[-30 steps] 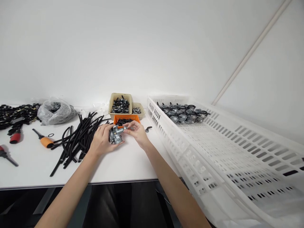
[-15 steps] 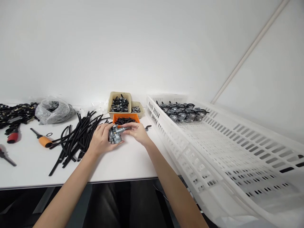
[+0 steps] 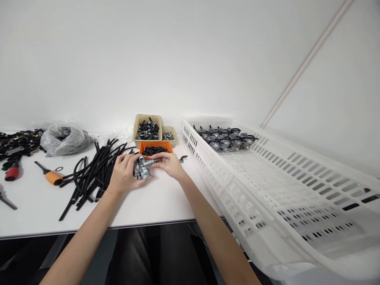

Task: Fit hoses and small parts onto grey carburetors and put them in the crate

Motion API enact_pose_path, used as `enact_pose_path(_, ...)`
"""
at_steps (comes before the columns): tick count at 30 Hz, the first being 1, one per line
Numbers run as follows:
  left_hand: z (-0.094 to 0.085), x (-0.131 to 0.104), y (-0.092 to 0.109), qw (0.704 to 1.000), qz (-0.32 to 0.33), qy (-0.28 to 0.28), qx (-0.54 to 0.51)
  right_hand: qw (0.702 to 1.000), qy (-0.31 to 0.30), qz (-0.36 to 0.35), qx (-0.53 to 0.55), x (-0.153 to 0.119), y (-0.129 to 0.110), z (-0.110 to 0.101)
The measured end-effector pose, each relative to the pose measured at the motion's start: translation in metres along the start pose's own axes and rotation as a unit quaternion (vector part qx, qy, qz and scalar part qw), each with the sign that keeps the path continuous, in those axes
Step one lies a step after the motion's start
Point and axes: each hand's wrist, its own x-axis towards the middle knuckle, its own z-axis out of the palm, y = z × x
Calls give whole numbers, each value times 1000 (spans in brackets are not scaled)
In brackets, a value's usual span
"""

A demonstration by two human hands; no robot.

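My left hand (image 3: 124,174) is wrapped round a silver metal carburetor (image 3: 142,169), held just above the table. A narrow barrel sticks out from its right side. On the end of that barrel, a thin dark piece (image 3: 157,160) is pinched between the thumb and fingers of my right hand (image 3: 170,164); its kind is too small to make out. Just behind both hands stands an orange basket (image 3: 170,145) of short black rubber pieces. A small dark lever-like part (image 3: 183,158) lies to the right of my right hand.
Black hoses (image 3: 92,178) lie heaped on the left, near an orange-handled tool (image 3: 54,177) and a red-handled one (image 3: 12,173). Beige bins (image 3: 135,132) of small parts stand behind. A large white crate (image 3: 204,174) on the right holds several carburetors (image 3: 225,140). A plastic bag (image 3: 65,144) sits back left.
The whole view has shifted slightly, so things sit a little further left. Both hands keep the same hold on the carburetor and its dark end piece.
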Motion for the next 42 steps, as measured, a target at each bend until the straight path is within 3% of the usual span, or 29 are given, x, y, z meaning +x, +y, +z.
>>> enact_pose_path(42, -2, 1, 1, 1000, 8, 5, -3, 1000, -13, -15, -12, -1, -2, -2)
